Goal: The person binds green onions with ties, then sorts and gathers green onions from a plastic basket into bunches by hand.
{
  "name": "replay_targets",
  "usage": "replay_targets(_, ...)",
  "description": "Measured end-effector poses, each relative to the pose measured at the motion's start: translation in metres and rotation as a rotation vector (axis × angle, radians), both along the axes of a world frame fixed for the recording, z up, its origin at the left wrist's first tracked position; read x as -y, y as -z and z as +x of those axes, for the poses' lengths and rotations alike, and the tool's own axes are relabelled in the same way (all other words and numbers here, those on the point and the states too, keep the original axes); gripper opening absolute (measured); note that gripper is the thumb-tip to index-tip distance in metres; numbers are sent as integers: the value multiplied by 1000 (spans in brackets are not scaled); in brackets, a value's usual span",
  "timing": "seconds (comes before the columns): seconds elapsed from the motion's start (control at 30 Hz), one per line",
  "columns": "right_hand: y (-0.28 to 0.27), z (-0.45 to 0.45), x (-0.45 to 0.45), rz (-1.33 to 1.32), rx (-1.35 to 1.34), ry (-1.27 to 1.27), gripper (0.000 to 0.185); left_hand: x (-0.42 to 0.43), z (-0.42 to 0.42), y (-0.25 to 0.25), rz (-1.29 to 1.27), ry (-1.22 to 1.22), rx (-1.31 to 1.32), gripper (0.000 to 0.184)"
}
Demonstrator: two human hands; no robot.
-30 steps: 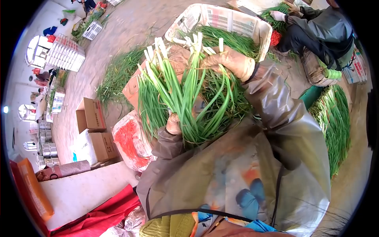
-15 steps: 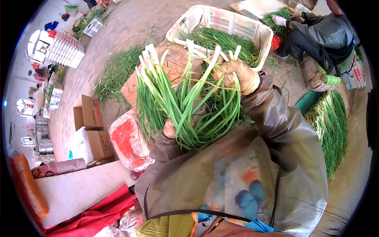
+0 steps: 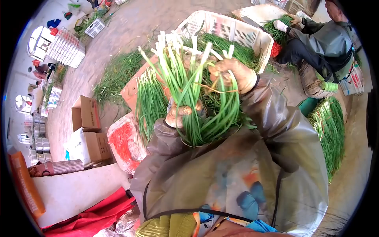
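My left hand [image 3: 178, 117], in a soiled glove, is wrapped around the lower leaves of a bunch of garlic chives [image 3: 188, 87], its white stalk ends pointing up and away from me. To the right, my right hand [image 3: 236, 75], gloved too, has curled fingers around a few more stalks. A yellowed, dry leaf [image 3: 213, 87] stretches across the greens by my right hand. Left of the held bunch, more garlic chives [image 3: 149, 102] rest on a reddish-brown board [image 3: 129, 94]. The tips of my right fingers are partly hidden.
A white plastic crate [image 3: 227, 24] of greens stands ahead. Loose greens [image 3: 118, 73] lie on the floor at left, near cardboard boxes [image 3: 87, 113] and a red-and-white sack [image 3: 123, 140]. At right are stacked greens [image 3: 328, 134] and a seated person [image 3: 321, 43] handling greens.
My left hand has moved up and closed around the leaves. The stalks there are gathered into a tighter bunch, apart from those on the board. My right hand has shifted slightly left.
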State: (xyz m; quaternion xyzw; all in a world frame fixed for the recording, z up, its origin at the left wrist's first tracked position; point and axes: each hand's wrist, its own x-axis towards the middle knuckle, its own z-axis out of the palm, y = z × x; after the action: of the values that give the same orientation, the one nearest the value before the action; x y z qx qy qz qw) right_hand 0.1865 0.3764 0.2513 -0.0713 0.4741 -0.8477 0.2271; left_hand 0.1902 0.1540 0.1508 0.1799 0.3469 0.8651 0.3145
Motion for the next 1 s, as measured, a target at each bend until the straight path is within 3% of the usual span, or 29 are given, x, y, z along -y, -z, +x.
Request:
replay_targets(0.07, 3, 7, 3, -436, 22, -224, 19, 5, -1, 0, -34, 39, -138, 41)
replay_targets(0.13, 15, 2, 1, -569, 35, -170, 20, 13, -15, 38, 87, 175, -247, 38)
replay_targets(0.2, 8, -15, -19, -716, -140, -362, 14, 26, 0, 39, 46, 60, -122, 37)
replay_targets(0.27, -7, -9, -23, -676, -223, -57, 17, 39, 12, 39, 3, -48, 0, 36)
replay_targets(0.33, -16, -10, -38, -347, -136, 57, 18, 48, 17, 36, 17, -133, 189, 36)
replay_targets(0.37, -15, -20, -47, 64, -71, 28, 16, 46, 21, 32, 57, -189, 203, 38)
replay_targets(0.4, -15, -20, -35, 336, -156, 85, 19, 47, 20, 35, 56, -199, 203, 38)
replay_targets(0.47, 52, -52, -41, 1206, -636, 457, 33, 50, 15, 43, 63, -177, 227, 39)
replay_targets(0.5, 48, -48, -28, 1350, -685, 651, 24, 51, 16, 38, 63, -167, 244, 41)
replay_targets(0.53, 41, -42, -20, 1351, -685, 653, 24, 49, 16, 34, 63, -166, 243, 41)
replay_targets(0.6, 0, -21, 6, 653, -350, 419, 18, 41, 21, 21, -128, -253, 210, 38)
replay_targets(0.67, -6, -20, 32, 585, -208, 290, 20, 32, 24, 13, -111, -245, 179, 43)
replay_targets(0.77, 10, -32, 50, 579, -528, 298, 23, 26, 21, 7, -179, -197, 106, 54)
replay_targets(0.83, 7, -30, 50, 308, -378, 338, 27, 23, 24, 3, 16, -154, 148, 63)
replay_targets(0.87, -3, -25, 40, 406, -324, 267, 26, 23, 26, -3, 18, -158, 149, 63)
replay_targets(0.93, 7, -27, 27, 290, -199, 281, 23, 23, 28, -16, 219, -80, 179, 66)
replay_targets(1.0, 2, -25, 23, 372, -204, 267, 22, 33, 26, -7, 212, -151, 147, 66)
